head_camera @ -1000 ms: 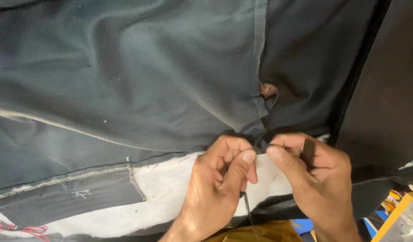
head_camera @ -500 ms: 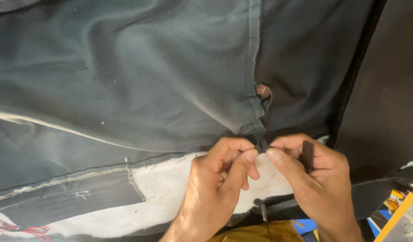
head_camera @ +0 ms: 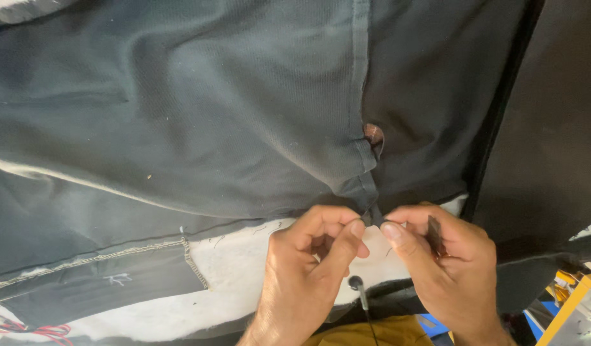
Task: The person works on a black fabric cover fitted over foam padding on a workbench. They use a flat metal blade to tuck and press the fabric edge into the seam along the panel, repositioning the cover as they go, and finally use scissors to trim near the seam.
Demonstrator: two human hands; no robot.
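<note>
A dark grey garment (head_camera: 212, 115) lies spread out, with a stitched seam (head_camera: 359, 77) running down to a small hole (head_camera: 373, 133). My left hand (head_camera: 311, 272) pinches the garment's lower edge just below that seam with thumb and forefinger. My right hand (head_camera: 446, 269) pinches the same edge from the right, its fingertips almost touching the left hand's. A small dark slim object (head_camera: 434, 234) is tucked between the right hand's fingers; what it is cannot be told.
White fabric (head_camera: 238, 282) shows under the garment, beside a dark panel with pale stitching (head_camera: 103, 282). A black strip (head_camera: 500, 109) runs down at the right. A small black round piece on a cord (head_camera: 356, 282) hangs below my hands. Yellow and blue things (head_camera: 564, 301) sit at bottom right.
Both hands keep their pinch on the edge and have hardly moved. The small round piece on the cord has come up into view beneath them.
</note>
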